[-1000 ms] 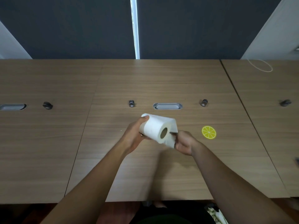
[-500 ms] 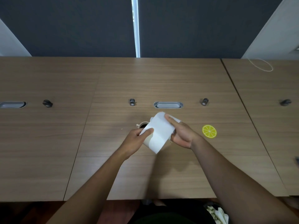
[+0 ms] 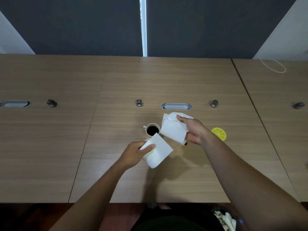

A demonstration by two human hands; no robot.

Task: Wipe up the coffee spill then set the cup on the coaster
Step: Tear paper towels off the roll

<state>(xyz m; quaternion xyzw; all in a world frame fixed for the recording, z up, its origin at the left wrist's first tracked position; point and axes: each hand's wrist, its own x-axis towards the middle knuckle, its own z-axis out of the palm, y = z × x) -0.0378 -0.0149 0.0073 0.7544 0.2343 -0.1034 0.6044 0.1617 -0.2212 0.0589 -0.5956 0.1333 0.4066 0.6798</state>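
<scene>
A white cup (image 3: 152, 129) full of dark coffee stands on the wooden desk (image 3: 166, 80) near its middle. My left hand (image 3: 135, 154) grips a white paper roll (image 3: 155, 151) just in front of the cup. My right hand (image 3: 192, 129) holds a torn white paper sheet (image 3: 173, 129) to the right of the cup, above the desk. A small dark coffee spill (image 3: 185, 143) shows on the wood below that sheet; most of it is hidden. The lemon-slice coaster (image 3: 219, 133) lies flat to the right of my right hand.
A grey cable slot (image 3: 176, 106) and small metal knobs (image 3: 138, 102) run across the desk behind the cup. A white cord loop (image 3: 273, 66) lies at the far right. A bin with crumpled paper (image 3: 225, 219) sits below the desk's front edge.
My hands have pulled apart: a sheet has come off the roll into my right hand, the roll has moved toward me in my left. The cup and the spill have come into sight.
</scene>
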